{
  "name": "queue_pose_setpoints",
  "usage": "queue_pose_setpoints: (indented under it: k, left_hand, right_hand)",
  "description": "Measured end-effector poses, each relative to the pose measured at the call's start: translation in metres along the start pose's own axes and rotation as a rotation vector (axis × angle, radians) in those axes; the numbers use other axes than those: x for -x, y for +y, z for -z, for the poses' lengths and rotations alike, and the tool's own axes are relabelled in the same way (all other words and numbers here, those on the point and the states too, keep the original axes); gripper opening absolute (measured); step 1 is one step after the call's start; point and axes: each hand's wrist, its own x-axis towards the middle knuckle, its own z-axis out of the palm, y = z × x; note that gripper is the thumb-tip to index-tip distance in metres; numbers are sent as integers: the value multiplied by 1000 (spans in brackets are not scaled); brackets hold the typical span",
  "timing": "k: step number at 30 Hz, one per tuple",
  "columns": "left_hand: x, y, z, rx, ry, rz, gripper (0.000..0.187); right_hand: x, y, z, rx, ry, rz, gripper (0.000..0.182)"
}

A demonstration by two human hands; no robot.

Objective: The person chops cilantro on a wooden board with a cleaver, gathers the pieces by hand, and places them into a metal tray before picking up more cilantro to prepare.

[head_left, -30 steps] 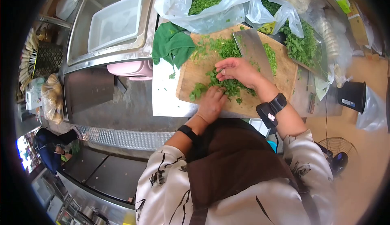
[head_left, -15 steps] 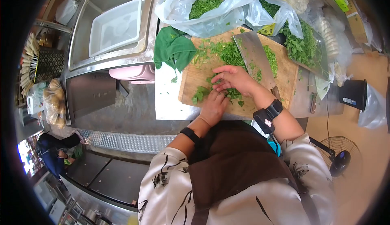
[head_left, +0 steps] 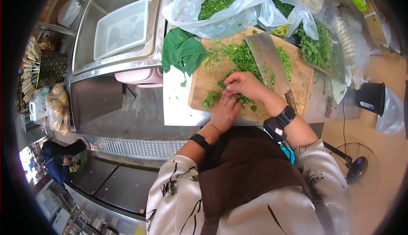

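Note:
On the wooden cutting board (head_left: 202, 86), my left hand (head_left: 225, 112) has its fingers drawn together over leafy green herbs (head_left: 210, 99), which stick out beside the fingertips. My right hand (head_left: 245, 86) is closed in a pinch right against the left fingers. Whatever lies between its fingertips is too small or hidden to make out. A cleaver (head_left: 268, 56) lies flat across the board just beyond my right hand, its handle toward me. Chopped green herbs (head_left: 244, 59) are heaped on the far side of my right hand and along the blade.
Plastic bags (head_left: 182, 3) of greens stand behind the board, with a green cloth (head_left: 182, 50) at its left. A tray of leafy greens (head_left: 321, 50) and a small knife (head_left: 329, 107) lie right. A sink holds a white tub (head_left: 121, 31). Another person (head_left: 59, 163) is far left.
My right hand's fingers have gone from spread apart to a closed pinch, coming down against the left fingers. The left hand, cleaver and board look the same apart from a slight camera shift.

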Motion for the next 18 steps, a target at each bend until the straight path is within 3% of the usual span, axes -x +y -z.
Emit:
queue_pose_setpoints:
  k: [7,16,18]
  left_hand:
    - [-3,-4,-3,43,52,-36,25]
    - [-1,-5,0,-1,-38,-49,42]
    - [-1,-5,-1,-10,21,-32,34]
  right_hand:
    - [-8,7,-9,-20,111,42,7]
    - [-13,10,-31,99,323,210,12]
    - [0,2,-33,156,341,275,14]
